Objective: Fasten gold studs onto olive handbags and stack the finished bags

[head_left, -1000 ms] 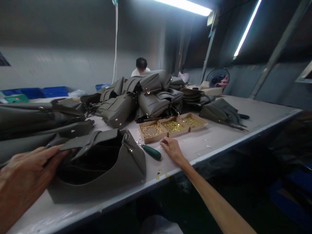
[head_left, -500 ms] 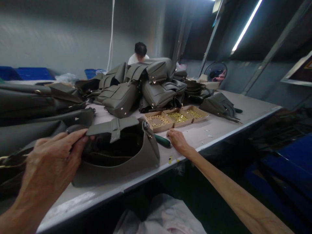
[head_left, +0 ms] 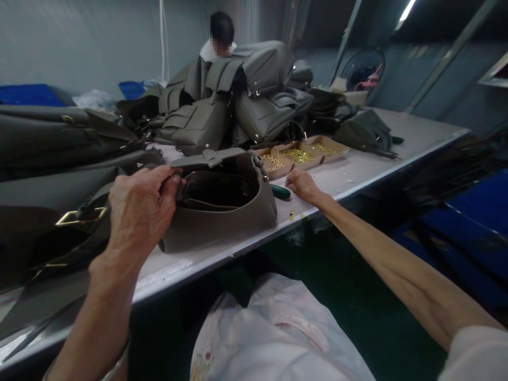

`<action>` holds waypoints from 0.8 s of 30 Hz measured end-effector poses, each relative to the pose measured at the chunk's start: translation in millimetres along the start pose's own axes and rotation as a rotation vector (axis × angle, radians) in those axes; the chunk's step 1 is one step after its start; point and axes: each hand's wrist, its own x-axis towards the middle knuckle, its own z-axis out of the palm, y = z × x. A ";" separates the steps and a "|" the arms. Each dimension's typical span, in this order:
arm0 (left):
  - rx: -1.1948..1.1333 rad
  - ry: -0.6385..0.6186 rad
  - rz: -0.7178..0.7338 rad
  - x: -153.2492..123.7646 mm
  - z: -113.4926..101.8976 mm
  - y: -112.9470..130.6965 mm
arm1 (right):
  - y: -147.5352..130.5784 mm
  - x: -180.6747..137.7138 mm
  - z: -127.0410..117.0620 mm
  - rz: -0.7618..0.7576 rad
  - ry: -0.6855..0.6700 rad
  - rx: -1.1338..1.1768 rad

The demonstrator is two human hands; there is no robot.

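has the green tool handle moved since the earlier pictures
No: judged against the yellow marks on the table, the green tool handle lies in the same spot, just beyond them.

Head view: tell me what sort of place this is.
Likely a bag-making workshop: grey bags are heaped on a long table, with trays of small gold-coloured pieces and a green handle nearby.
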 end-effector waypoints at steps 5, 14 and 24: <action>0.043 -0.010 -0.039 -5.3 -2.5 5.4 | -6.3 -4.8 -7.3 0.009 -0.012 -0.038; -0.122 -0.023 -0.029 -7.3 -6.6 7.1 | -1.9 -17.7 -3.1 0.020 0.045 -0.015; -0.395 0.034 -0.164 1.3 1.0 12.2 | 1.3 -32.8 -24.2 -0.095 0.216 0.217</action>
